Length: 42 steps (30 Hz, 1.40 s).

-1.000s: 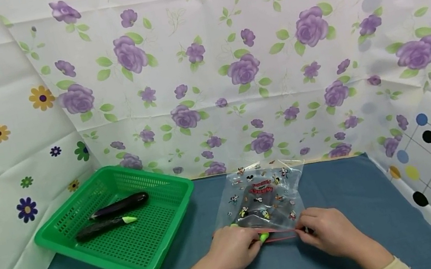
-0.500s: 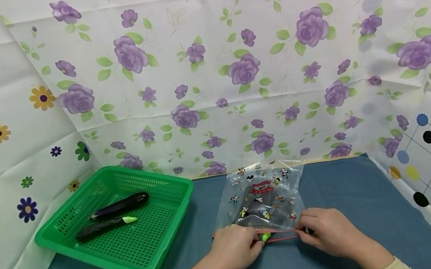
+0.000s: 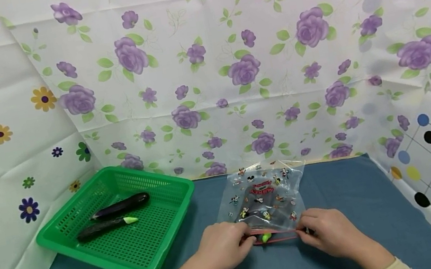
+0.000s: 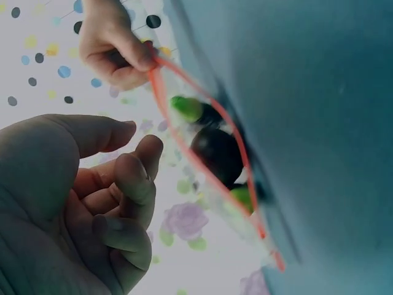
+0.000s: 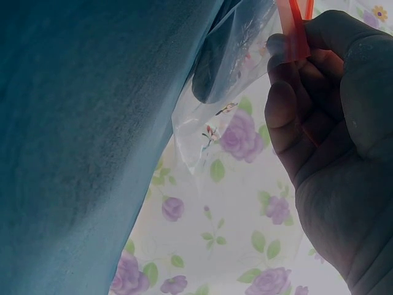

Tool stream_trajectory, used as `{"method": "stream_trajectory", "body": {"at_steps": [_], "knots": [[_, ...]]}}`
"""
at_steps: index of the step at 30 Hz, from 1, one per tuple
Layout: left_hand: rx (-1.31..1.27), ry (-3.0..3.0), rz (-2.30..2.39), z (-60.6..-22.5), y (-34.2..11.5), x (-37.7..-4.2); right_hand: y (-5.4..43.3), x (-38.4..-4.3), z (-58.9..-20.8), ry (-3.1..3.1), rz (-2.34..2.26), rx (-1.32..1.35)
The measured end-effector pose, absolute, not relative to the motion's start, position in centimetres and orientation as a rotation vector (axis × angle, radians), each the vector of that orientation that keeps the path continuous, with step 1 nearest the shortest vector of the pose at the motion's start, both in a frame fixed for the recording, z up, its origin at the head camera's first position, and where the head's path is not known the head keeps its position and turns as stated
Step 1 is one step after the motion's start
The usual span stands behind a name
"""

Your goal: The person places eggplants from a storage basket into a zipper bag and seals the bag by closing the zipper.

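A clear zip bag [image 3: 263, 203] with cartoon prints lies on the blue cloth, its red-edged mouth toward me. Inside it are dark vegetables that look like eggplants; the left wrist view shows a rounded dark end [image 4: 216, 153] and green tips [image 4: 186, 109] through the gaping mouth. My right hand [image 3: 327, 231] pinches the right corner of the red strip [image 5: 295, 38] between thumb and fingers. My left hand [image 3: 224, 249] is beside the left part of the mouth, thumb and loosely bent fingers apart with nothing between them [image 4: 92, 190].
To the left stands a green plastic basket [image 3: 174, 218] holding two dark eggplants, a glossy one [image 3: 121, 205] behind one with a light green end [image 3: 105, 227]. A blue cloth [image 3: 350, 187] covers the table. Flowered sheets [image 3: 206, 83] hang behind and at the sides.
My left hand has let go of the bag's mouth and drawn slightly left, uncovering more of the opening and the green tip. My right hand keeps its pinch in place.
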<state>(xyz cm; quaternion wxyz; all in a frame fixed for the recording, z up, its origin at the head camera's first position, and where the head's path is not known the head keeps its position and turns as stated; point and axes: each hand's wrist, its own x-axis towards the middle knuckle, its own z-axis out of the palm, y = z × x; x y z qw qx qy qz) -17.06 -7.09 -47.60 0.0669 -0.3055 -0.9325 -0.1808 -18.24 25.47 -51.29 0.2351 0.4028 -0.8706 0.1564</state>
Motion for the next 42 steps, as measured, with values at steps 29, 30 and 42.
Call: {"method": "stream_trajectory", "body": {"at_steps": [29,30,42], "knots": [[-0.660,-2.592,-0.550,-40.9,-14.4,-17.1,25.7,-18.3,-51.4,-2.406,0.445,1.093],[-0.645,-2.596,-0.557,-40.8,-14.7,-17.3,25.7,-18.3,-51.4,-2.405,0.444,1.092],[-0.515,-2.693,-0.556,-40.2,-18.4,-18.6,25.5,-18.2,-51.3,-2.388,0.446,1.101]]}}
